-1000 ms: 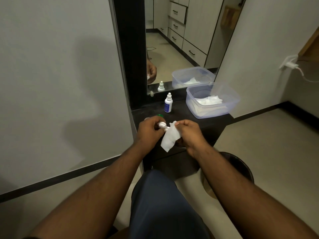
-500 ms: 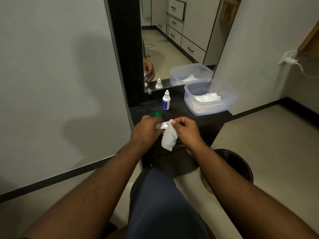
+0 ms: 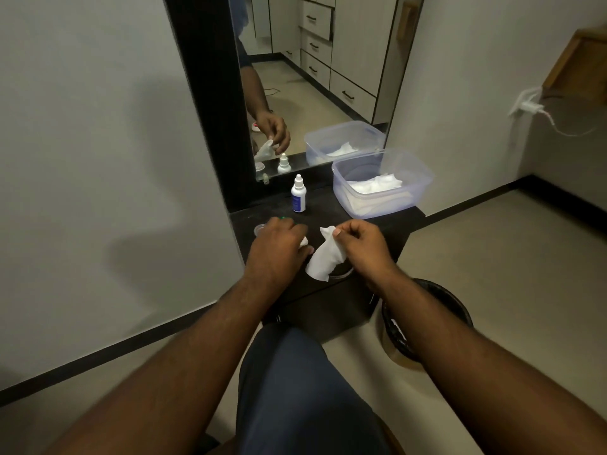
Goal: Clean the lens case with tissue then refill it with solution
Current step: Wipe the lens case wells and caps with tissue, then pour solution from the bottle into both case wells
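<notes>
The wiping looks done or nearly so — a good finish would work the tissue into each well before the solution bottle, upper centre on the counter, is opened. The right hand pinches the tissue at its top corner. The left hand curls over the lens case at mid-frame — only a white edge shows beside its fingers, just apart from the tissue.

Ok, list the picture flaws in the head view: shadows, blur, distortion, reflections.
Head view: wide-angle bending curves the mirror frame and wall edges; dim, soft light lays a broad shadow on the left wall; the left hand is slightly motion-blurred, hiding what it grips; the right hand pinching the tissue is clearer; the mirror doubles the solution bottle and the plastic tub.
</notes>
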Available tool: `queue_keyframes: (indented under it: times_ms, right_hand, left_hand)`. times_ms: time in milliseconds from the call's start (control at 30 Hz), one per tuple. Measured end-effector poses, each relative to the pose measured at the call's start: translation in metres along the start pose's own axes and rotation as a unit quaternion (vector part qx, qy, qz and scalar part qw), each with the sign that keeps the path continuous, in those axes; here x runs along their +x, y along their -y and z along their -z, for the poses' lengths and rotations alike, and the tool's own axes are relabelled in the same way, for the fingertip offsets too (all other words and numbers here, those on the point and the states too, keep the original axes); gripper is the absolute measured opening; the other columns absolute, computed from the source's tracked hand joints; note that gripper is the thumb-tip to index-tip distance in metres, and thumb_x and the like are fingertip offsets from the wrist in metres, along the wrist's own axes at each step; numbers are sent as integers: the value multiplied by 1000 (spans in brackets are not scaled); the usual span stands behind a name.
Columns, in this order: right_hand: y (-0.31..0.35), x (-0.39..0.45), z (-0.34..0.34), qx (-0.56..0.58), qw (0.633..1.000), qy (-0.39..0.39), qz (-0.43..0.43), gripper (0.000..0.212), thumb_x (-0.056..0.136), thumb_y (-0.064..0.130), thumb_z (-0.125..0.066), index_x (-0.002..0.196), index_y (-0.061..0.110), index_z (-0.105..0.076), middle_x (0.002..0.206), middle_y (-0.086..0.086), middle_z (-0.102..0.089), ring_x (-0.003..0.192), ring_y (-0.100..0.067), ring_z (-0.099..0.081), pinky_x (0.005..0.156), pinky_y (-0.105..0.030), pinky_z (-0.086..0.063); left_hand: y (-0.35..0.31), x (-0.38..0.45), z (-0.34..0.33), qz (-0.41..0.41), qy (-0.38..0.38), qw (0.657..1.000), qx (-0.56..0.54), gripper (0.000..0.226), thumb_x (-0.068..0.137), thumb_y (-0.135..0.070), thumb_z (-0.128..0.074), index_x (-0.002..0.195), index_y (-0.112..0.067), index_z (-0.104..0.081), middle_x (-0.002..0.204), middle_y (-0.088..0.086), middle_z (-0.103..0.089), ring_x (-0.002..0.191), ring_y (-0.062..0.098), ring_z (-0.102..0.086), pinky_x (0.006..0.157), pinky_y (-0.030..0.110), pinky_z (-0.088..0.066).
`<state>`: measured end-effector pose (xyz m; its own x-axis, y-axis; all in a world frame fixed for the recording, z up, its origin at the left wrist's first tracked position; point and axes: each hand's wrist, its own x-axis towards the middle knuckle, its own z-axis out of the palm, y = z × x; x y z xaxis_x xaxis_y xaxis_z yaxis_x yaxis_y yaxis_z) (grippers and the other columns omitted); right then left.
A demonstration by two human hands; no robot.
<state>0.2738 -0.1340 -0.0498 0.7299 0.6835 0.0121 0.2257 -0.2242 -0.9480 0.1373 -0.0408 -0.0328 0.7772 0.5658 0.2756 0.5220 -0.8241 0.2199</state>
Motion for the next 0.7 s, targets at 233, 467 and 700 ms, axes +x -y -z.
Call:
queue_keyframes:
  times_ms: [233, 467, 700]
  right_hand:
    - [-25, -3, 66, -107, 993, -40, -24, 10, 86, 17, -63, 83, 13, -72, 81, -1, -68, 76, -12, -62, 64, -21, -47]
    - [-74, 9, 136, -240, 965, -77, -79, 13, 84, 17, -62, 79, 12, -72, 81, -5, -68, 74, -18, -61, 67, -24, -43]
    - [-101, 17, 153, -261, 956, -117, -71, 18, 87, 11, -60, 98, 5, -73, 102, -9, -72, 94, -20, -66, 84, -24, -46]
  left_hand:
    - [-69, 33, -25, -113, 43, 992, -19, 20, 89, -24, -55, 102, -12, -64, 108, 11, -60, 102, 28, -51, 82, 37, -39]
    - [-112, 63, -63, -131, 95, 987, -14, 19, 92, -16, -56, 109, -8, -61, 115, 11, -56, 107, 25, -52, 82, 33, -45]
    - [-108, 64, -72, -127, 67, 990, -12, 18, 92, -14, -58, 109, -10, -61, 115, 8, -55, 104, 22, -51, 77, 27, -42]
